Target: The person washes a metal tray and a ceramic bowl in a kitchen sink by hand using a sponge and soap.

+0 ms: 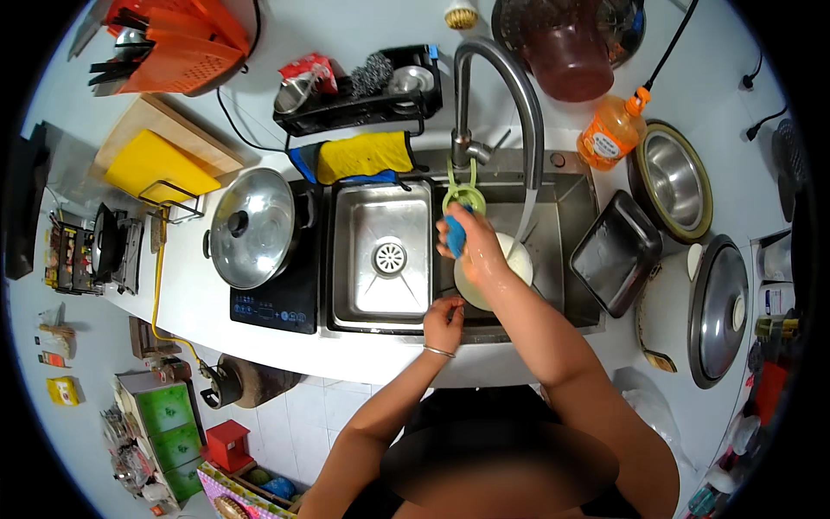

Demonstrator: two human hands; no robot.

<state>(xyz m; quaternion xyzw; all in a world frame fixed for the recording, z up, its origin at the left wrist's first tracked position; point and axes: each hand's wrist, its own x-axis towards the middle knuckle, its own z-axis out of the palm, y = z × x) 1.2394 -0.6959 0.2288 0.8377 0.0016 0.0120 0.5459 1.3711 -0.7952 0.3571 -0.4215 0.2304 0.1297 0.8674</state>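
In the right sink basin lies a pale cream bowl, partly covered by my right hand and forearm. My right hand is closed round a blue sponge above the bowl's left side. My left hand is at the bowl's near left rim with its fingers curled against it; the fingertips are partly hidden. Water runs from the curved grey faucet down into the bowl. A light green strainer basket hangs below the faucet, just beyond my right hand.
Left of the bowl is the second basin with a drain. A lidded pan sits on a black induction cooker. To the right stand a black tray, orange soap bottle and large lidded pot. A yellow cloth hangs behind.
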